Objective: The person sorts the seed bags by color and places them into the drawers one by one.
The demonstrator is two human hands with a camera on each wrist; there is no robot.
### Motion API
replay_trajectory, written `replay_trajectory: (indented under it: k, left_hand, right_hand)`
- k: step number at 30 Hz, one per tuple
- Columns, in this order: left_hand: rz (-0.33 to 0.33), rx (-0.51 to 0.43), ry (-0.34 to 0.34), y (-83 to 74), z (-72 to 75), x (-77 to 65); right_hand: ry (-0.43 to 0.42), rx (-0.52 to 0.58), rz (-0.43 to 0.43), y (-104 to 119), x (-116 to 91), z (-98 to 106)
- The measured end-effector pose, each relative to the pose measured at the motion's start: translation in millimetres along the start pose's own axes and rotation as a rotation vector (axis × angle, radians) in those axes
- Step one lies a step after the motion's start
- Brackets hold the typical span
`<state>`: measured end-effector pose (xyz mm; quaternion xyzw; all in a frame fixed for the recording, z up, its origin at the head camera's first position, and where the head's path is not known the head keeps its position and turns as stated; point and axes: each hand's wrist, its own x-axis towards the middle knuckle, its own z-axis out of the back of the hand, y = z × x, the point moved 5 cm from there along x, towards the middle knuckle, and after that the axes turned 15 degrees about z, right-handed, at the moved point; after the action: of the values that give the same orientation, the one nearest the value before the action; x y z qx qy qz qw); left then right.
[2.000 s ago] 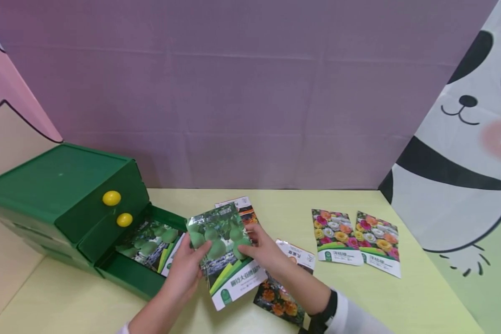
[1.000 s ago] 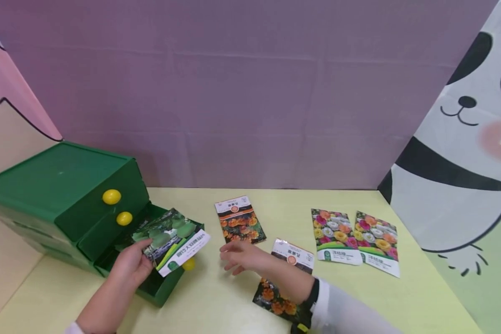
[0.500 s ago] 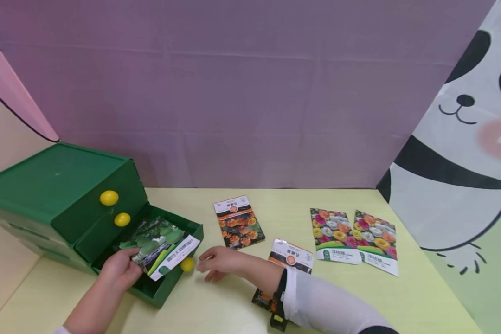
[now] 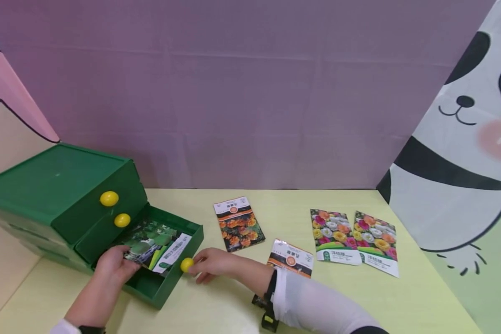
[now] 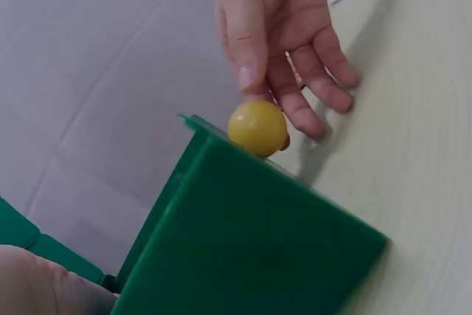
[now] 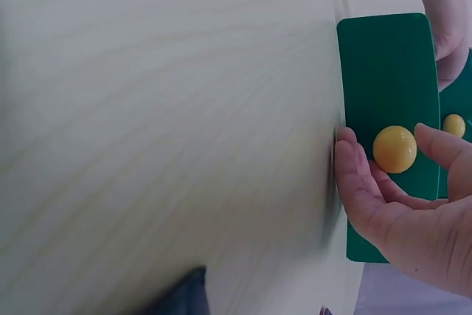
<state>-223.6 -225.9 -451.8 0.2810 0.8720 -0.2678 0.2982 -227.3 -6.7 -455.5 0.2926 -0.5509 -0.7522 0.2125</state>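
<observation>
Fruit packet [image 4: 158, 243], one: lay in the open drawer [image 6: 383, 79], lower left of the head view; half a second earlier it had slanted higher, over the front wall, so its placing inside looked all but done. Left hand [image 4: 113, 266], one: sat at the packet's left edge; whether it pinched that edge or had let go could not be told. Drawer knob [image 4: 187, 265], one, yellow: on the drawer's front. Right hand [image 4: 210, 265], one: had come leftward from just beside the knob to straddle it, thumb and forefinger on either side, spread rather than clenched; attention seemed to have passed from packet to drawer. Cabinet [image 4: 58, 181], one, green: far left, with upper knob [image 4: 109, 198] and middle knob [image 4: 122, 220]. Orange-flower packets, two: one upper centre of the table [image 4: 240, 224], one lower [image 4: 291, 257], partly under the right forearm. Mixed-flower packets, two: centre right, left one [image 4: 331, 236] touching or slightly overlapping right one [image 4: 377, 241]; all four unmoved.
</observation>
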Motion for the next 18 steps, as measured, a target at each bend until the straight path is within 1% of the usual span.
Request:
replay_trajectory:
  k: [3,4,10,13,16,18]
  left_hand:
    - [-0.018,0.134,-0.059,1.7,-3.2,-2.5]
    - [-0.027,0.161,-0.076,2.6,-4.8,-4.3]
    - [-0.096,0.16,-0.107,6.0,-19.1,-17.6]
    - [-0.113,0.217,-0.118,6.8,-26.0,-22.8]
    - [-0.106,0.277,-0.102,8.7,-30.4,-24.7]
    - [-0.105,0.295,-0.104,11.3,-31.5,-27.1]
  right_hand:
    - [0.005,-0.012,0.006,0.5,2.2,-0.8]
    - [0.007,-0.016,0.007,0.6,2.7,-1.1]
    - [0.0,-0.004,0.007,-0.4,5.5,-1.3]
    - [-0.01,0.003,0.008,-0.3,6.3,-1.0]
    - [-0.02,-0.003,0.008,-0.7,6.7,-1.3]
    - [-0.024,-0.009,0.006,-1.3,6.7,-2.0]
